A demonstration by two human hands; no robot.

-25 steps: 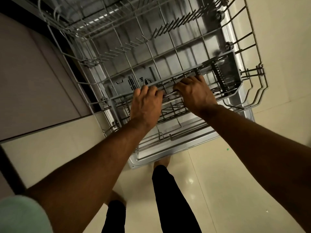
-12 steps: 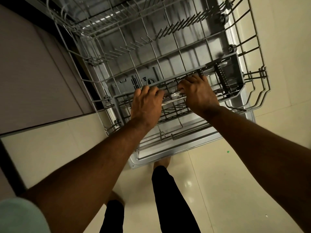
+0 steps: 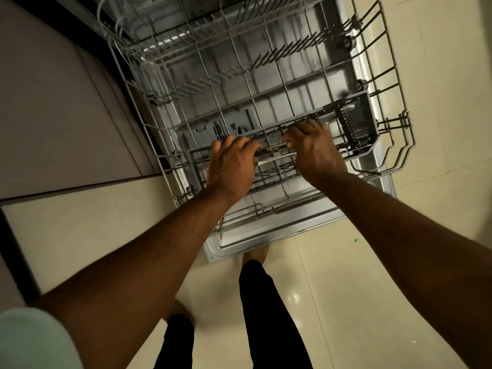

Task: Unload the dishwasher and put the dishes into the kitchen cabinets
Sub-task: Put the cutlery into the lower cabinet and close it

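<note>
Hardly any travel since a second ago: left hand (image 3: 231,161) and right hand (image 3: 314,150) stayed curled round the ends of a shiny steel cutlery bundle (image 3: 275,153), low over the grey wire dishwasher rack (image 3: 288,85) near its front edge. Risk: a loose piece could slide out and drop through the wires.

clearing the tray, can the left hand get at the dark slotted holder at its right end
Probably not easily: the right hand sits between the left hand and the dark slotted holder, and both hands seem to grip the shiny cutlery.
</note>
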